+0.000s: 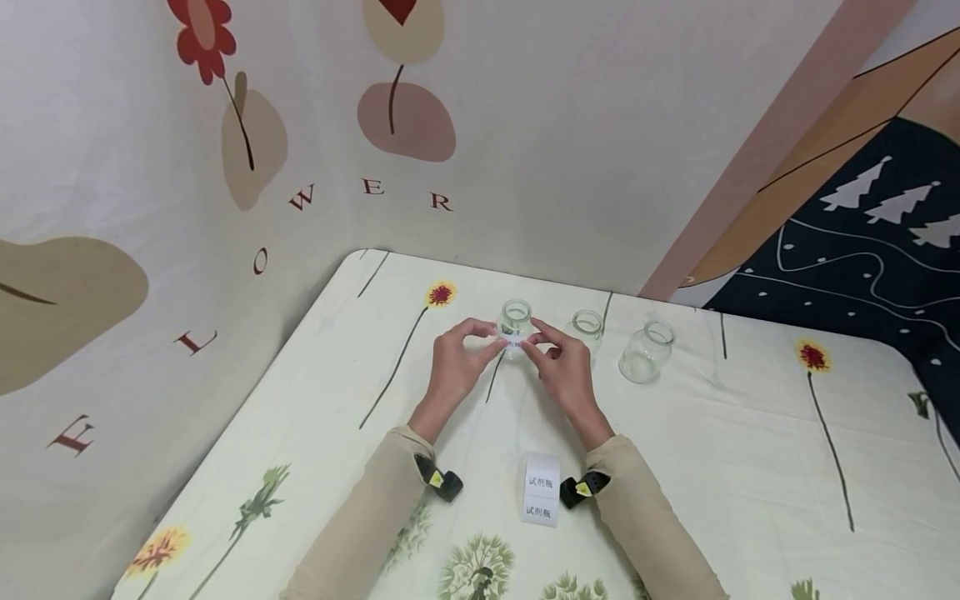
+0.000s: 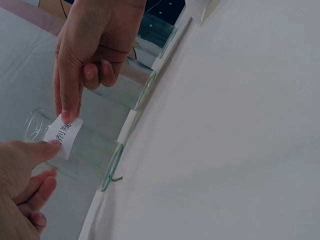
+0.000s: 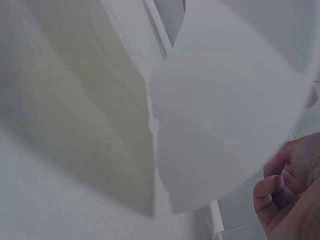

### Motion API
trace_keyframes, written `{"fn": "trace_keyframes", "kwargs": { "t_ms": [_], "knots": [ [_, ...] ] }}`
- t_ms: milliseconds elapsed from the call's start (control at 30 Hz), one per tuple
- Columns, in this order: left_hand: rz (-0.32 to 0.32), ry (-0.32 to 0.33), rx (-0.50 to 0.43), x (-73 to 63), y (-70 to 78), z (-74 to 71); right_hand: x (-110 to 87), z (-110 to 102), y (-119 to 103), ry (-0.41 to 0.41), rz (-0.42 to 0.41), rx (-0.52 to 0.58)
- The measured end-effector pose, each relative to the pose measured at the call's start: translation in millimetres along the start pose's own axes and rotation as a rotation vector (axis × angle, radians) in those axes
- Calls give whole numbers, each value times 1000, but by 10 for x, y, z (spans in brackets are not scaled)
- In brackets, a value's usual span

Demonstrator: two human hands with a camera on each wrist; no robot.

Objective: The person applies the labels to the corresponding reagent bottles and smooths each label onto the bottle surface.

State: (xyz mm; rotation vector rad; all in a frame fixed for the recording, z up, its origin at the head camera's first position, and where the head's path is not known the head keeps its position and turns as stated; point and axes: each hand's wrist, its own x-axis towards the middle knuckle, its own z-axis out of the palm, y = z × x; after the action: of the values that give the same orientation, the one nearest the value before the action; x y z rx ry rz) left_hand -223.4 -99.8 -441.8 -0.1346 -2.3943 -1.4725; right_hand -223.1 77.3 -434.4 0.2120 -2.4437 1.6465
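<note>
A clear glass bottle (image 1: 516, 317) stands between the hands near the far side of the table, with a white printed label (image 1: 513, 341) across its front. My left hand (image 1: 457, 360) holds the bottle from the left, its thumb pressing on the label. From the right, my right hand (image 1: 564, 367) grips the bottle, thumb at the label's other end and index finger along the glass. In the left wrist view the label (image 2: 64, 137) lies against the bottle (image 2: 95, 150) with one corner slightly raised. The right wrist view shows the right hand (image 3: 295, 190) partly, with curled fingers.
Two more open glass bottles, a nearer one (image 1: 587, 325) and a tilted-looking one (image 1: 647, 354), stand to the right. A label strip (image 1: 541, 492) lies by the right wrist; white paper (image 3: 225, 110) blocks much of the right wrist view. Printed cloth (image 1: 750, 450) covers the table.
</note>
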Motion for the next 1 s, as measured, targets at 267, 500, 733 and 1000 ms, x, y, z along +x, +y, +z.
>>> {"fn": "trace_keyframes", "kwargs": {
  "t_ms": [267, 500, 733, 1000],
  "knots": [
    [22, -71, 25, -21, -4, 0, -1, 4, -7, -2, 6, 21],
    [29, -85, 50, -29, 26, -7, -13, 7, -24, 5, 20, 17],
    [29, -91, 67, -26, 39, -13, -19, 1, -38, 15, 5, -22],
    [23, -96, 91, -23, 35, -13, -19, -1, -51, 15, -17, -50]
  ]
}}
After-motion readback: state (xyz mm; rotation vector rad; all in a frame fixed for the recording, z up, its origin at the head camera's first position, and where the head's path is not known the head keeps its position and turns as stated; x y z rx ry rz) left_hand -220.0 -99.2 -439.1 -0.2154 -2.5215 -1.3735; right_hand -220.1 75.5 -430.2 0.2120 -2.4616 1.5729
